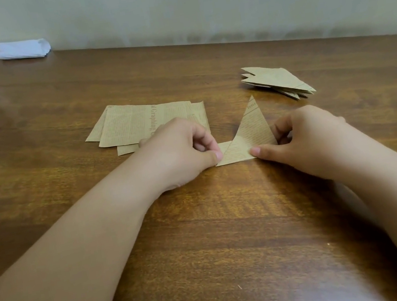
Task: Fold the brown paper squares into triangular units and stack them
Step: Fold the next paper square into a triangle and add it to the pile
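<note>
- Centrally on the table point(205, 228), the part-folded brown paper point(248, 139) lies with its folded edge running left to right nearest the person, one triangular flap pointing up and away.
- Left hand point(181, 150) pinches its left end, fingers curled.
- Right hand point(305, 137) pinches the right corner, thumb flat.
- Unfolded squares point(135, 125) lie far left; folded stack point(278, 82) far right.

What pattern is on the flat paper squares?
Tan-brown paper squares with newspaper-style print, clearest in the head view.
</note>
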A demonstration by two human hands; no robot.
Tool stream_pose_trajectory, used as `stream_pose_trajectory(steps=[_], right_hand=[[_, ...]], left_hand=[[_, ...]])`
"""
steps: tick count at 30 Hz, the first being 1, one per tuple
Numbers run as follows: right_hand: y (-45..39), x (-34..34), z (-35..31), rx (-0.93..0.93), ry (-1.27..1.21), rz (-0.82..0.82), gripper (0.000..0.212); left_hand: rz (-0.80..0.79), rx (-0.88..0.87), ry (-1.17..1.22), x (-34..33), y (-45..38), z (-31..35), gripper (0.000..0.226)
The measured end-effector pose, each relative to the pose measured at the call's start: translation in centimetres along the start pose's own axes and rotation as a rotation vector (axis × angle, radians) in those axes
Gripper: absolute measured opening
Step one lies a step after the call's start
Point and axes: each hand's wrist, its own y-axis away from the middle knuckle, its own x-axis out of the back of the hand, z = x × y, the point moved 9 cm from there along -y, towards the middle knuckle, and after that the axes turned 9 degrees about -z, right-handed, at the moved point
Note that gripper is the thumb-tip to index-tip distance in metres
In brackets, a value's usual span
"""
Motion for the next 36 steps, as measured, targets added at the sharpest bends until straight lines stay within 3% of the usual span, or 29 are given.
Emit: stream_pose_trajectory(steps=[5, 11, 15, 21, 30, 36], right_hand=[[-0.1, -0.4, -0.3, 0.043, -0.049, -0.042, 0.029], [-0.5, -0.5, -0.5, 0.05, -0.128, -0.247, 0.025], [-1.9, 0.4, -1.2, 0.064, -0.238, -0.205, 0.029], [-1.9, -0.5, -1.8, 0.201, -0.184, -0.121, 0.023], [-1.4, -0.9, -1.9, 0.295, -0.221, -0.124, 0.017], [-1.3, -1.2, -1.9, 0.334, -0.218, -0.137, 0.029]], left_hand=[[-0.021, -0.019, -0.03, -0.1, 0.1, 0.1, 0.012], [-0.036, -0.041, -0.094, -0.2, 0.1, 0.3, 0.016], [-0.052, -0.056, -0.128, -0.3, 0.0, 0.3, 0.016], [-0.102, -0.067, -0.122, -0.1, -0.3, 0.0, 0.012], [-0.139, -0.06, -0.037, -0.1, -0.5, -0.4, 0.016], [-0.149, -0.058, -0.009, -0.3, -0.2, 0.0, 0.008]])
